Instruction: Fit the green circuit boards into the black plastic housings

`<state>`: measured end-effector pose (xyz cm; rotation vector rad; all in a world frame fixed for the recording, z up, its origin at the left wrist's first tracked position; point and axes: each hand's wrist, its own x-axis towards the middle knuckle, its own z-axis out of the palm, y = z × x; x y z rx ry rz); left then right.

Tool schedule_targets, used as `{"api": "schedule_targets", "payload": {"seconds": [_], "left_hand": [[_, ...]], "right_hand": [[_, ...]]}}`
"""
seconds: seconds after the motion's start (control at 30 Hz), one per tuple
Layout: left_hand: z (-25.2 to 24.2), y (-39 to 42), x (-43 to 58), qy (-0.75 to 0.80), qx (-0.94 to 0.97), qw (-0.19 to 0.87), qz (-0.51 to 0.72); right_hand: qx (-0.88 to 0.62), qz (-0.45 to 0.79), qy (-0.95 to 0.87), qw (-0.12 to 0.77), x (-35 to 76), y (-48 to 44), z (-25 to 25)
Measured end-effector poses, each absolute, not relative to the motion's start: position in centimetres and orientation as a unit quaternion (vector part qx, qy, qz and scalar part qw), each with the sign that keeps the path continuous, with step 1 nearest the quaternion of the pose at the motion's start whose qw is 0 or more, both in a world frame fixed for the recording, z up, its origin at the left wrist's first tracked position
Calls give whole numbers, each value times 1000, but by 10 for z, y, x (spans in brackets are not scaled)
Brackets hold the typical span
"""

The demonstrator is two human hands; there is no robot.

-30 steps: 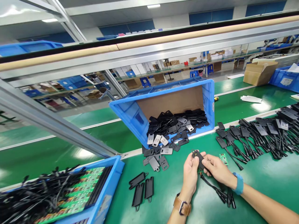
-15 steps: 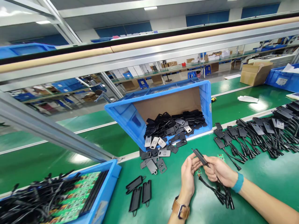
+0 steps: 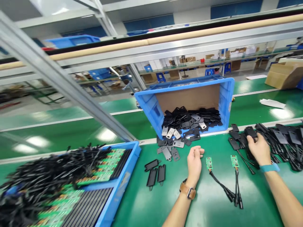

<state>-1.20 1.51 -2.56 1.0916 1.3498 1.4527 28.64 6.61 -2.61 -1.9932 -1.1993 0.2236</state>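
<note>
My right hand (image 3: 259, 147) is at the row of cabled black units on the right, its thumb and fingers closed on a black case (image 3: 250, 131) there. My left hand (image 3: 194, 160) rests over the green table, holding nothing, with its fingers loosely bent and pointing right. Between my hands lie two green circuit boards, a left board (image 3: 209, 163) and a right board (image 3: 234, 161), each with black cables running toward me. Left of my left hand are three open black case shells (image 3: 151, 177). Loose flat black covers (image 3: 175, 154) lie just beyond them.
A tipped blue crate (image 3: 151, 108) spills flat covers onto the table. Another blue bin (image 3: 127, 173) at left holds cabled boards and black shells. A pile of cabled black units (image 3: 281, 138) lies at right. Beyond are a white glove (image 3: 272, 103) and a cardboard box (image 3: 282, 75).
My right hand has carried the black case away from my left hand to the pile at right. My left hand has let go. Both circuit boards now show fully, and the view has shifted left.
</note>
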Motion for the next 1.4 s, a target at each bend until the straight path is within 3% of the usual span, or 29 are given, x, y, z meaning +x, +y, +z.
{"api": "schedule_targets", "payload": {"seconds": [0.1,0.23,0.33,0.47,0.67,0.8,1.0,1.2,1.3,1.4], "left_hand": [[-26,20,-25,622,508,258,538],[-18,22,-46,734,564,25,379],[-11,22,-60,815,527,-66,232],[-5,24,-72,856,494,-80,133],[1,26,-89,875,444,-128,141],[-3,27,-101,892,425,-99,118],[-3,29,-111,900,415,-71,115],[6,30,-112,905,401,-42,136],[10,31,-113,898,399,-63,176],[12,36,-115,852,425,-61,301]], "right_hand": [[-805,-8,-491,333,294,67,-30],[-734,-119,-549,382,281,64,-26],[-651,-127,-620,419,264,62,-21],[-575,-92,-694,423,242,57,-20],[-530,-52,-737,416,228,49,-23],[-501,-8,-765,405,216,43,-17],[-464,104,-832,286,181,15,-10],[-430,141,-873,183,151,-14,-14],[-435,156,-866,192,147,-14,-14],[-468,183,-830,243,147,-8,-13]]}}
